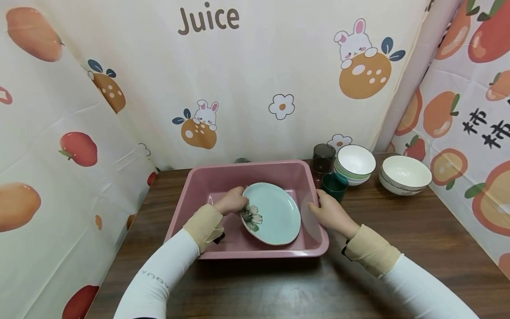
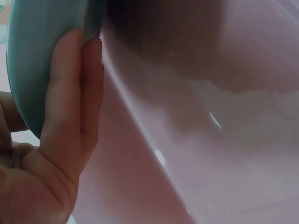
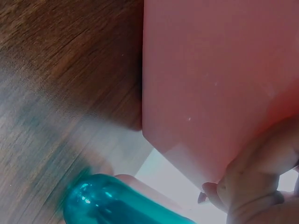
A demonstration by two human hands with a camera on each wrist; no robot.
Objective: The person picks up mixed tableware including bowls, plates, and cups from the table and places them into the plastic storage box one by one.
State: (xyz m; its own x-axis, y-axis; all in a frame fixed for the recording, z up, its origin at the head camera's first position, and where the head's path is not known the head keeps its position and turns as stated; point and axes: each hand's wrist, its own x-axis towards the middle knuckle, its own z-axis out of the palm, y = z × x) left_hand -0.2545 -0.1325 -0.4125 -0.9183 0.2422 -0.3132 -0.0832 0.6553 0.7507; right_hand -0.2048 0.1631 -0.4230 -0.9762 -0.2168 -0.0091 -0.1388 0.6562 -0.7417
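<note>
Plate in left hand, inside pink basin; right hand on basin rim

Pale blue plate [image 1: 276,215], flower print at its left side: inside the pink basin [image 1: 263,254], within the rim on all sides. Whether its lower edge touches the basin floor, cannot tell.

Left hand [image 1: 232,201]: grips the plate by its left edge. Left wrist view shows fingers [image 2: 65,88] lying nearly straight along the underside, thumb on the opposite face.

Right hand [image 1: 334,215]: closed over the basin's right rim, thumb on the inner side, other fingers outside. In the right wrist view, the fingers are partly cut off by the frame.

Basin: stands on the dark wooden table [image 1: 398,248], close to the far edge and nearer the far left corner than the far right one.

Right of basin, toward the table's far edge: green see-through cup [image 1: 334,188], just beside the basin's right wall and near the right hand; dark see-through cup [image 1: 323,155] behind it. Next to these, a bowl stack [image 1: 355,164], white inside, with a green band showing below. Second bowl stack [image 1: 406,175], cream-coloured, near the far right corner.

Behind the far edge: pale cloth [image 1: 255,62] printed with rabbits, fruit and the word "Juice". Both arms wear white sleeves [image 1: 155,274] with beige cuffs [image 1: 204,226].
</note>
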